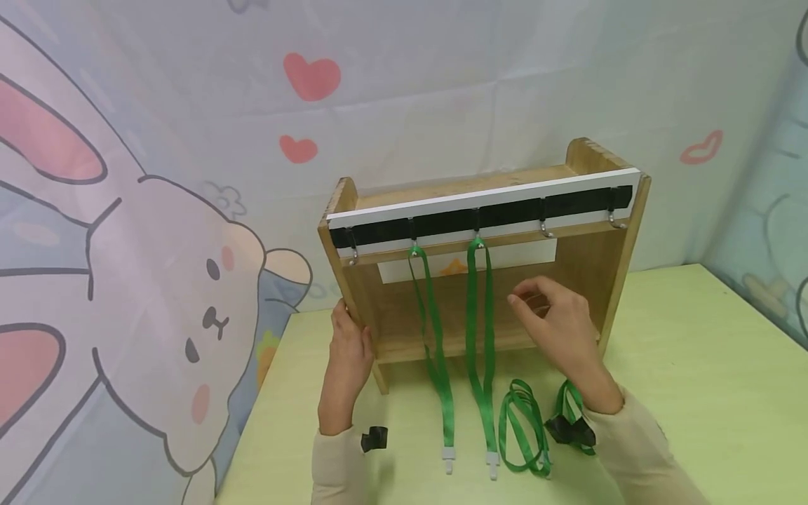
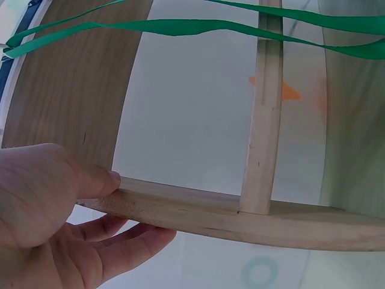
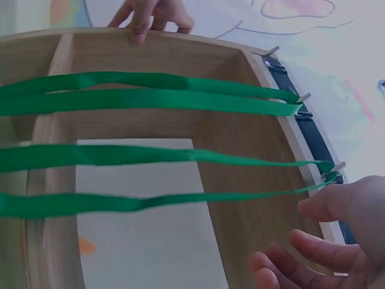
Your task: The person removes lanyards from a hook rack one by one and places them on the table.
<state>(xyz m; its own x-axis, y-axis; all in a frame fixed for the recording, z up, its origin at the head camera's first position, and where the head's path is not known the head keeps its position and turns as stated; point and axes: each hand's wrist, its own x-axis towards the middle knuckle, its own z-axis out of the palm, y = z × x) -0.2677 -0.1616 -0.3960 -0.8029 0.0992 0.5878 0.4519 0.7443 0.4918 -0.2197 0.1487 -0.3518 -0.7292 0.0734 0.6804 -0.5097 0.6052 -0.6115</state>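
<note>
Two green lanyards hang in front of a wooden shelf unit (image 1: 583, 277), one per hook. Left lanyard (image 1: 448, 421): on the second hook from the left. Right lanyard (image 1: 471, 315): on the third. Each loop sits over its hook, so both strands drop across the shelf opening; white clips (image 1: 492, 460) at the lower ends probably help pull the straps down. Cannot tell whether these clips touch the tabletop (image 1: 682, 365).

Hook rail (image 1: 445, 223): white board with a black strip, fixed along the upper front edge, five hooks. They point outward, presumably so the straps clear the wood.

Left hand (image 1: 347, 340) grips the unit's left side panel, thumb on one face and fingers on the other (left wrist view). Judgement: it steadies the unit, which might otherwise shift under a tug.

Right hand (image 1: 562, 322) holds nothing; fingers loosely bent, thumb apart from them. It hovers before the opening, just beside the right lanyard, well apart from the other hand.

Further stock on the tabletop, before the unit: one coiled lanyard (image 1: 521, 429) near the clips, and a second coil (image 1: 562, 400) partly hidden by the right wrist. Coiling likely limits tangles; both lie near the right arm.
</note>
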